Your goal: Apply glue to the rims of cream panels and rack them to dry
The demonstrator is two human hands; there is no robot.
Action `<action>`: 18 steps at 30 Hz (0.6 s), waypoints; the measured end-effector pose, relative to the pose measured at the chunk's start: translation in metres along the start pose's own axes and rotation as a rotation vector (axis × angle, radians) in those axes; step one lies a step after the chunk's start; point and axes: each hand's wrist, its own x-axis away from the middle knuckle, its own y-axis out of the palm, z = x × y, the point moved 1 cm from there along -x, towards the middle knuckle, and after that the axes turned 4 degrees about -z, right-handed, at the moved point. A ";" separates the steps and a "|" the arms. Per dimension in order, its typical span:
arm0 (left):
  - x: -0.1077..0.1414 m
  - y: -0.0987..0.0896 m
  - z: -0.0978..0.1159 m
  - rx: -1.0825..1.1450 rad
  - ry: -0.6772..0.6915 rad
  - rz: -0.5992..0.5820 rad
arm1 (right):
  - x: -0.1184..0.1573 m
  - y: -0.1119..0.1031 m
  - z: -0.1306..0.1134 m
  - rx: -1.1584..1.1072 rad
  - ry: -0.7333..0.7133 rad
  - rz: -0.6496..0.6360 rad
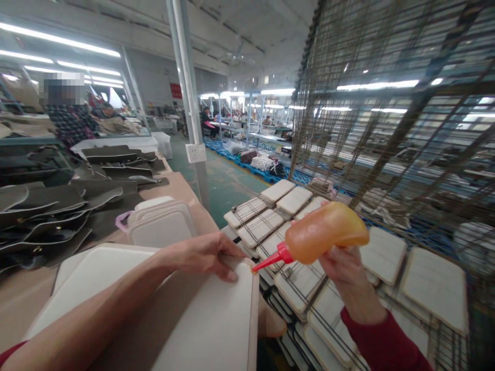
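1. Left hand (211, 257): closed narrowly on one panel (216, 319), thumb flat on its face near the upper corner. The panel is cream, smooth and flat, with a rounded corner and a beige border; it stands tilted in front of the wearer.
2. Right hand (344, 268): wrapped around one bottle (325, 232) of translucent orange plastic, rounded at the base. Its single red nozzle (270, 260), a slender cone, points at the panel's corner, where a small amber patch shows.
3. Left of the panel, on the brown desk (181, 190): a stack of smaller grey sheets (162, 229) with rounded corners, and a heap of dark, pale-edged pieces (42, 206); overlap prevents a count of either.
4. Right: a wire rack (266, 210) bearing at least ten cream, round-cornered boards (435, 288).
5. Beyond: one upright metal post (185, 87) carrying one white socket box (196, 153).
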 end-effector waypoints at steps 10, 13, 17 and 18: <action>0.001 -0.004 -0.007 0.150 -0.014 0.005 | 0.005 -0.002 0.008 -0.014 -0.006 0.003; 0.001 -0.005 -0.008 0.221 -0.024 0.001 | 0.006 -0.001 0.008 -0.012 0.010 -0.009; 0.001 -0.009 -0.014 0.290 -0.007 0.009 | 0.007 -0.002 0.009 -0.012 0.027 -0.034; 0.001 -0.010 -0.016 0.302 -0.006 0.009 | 0.007 -0.002 0.010 -0.010 0.030 -0.043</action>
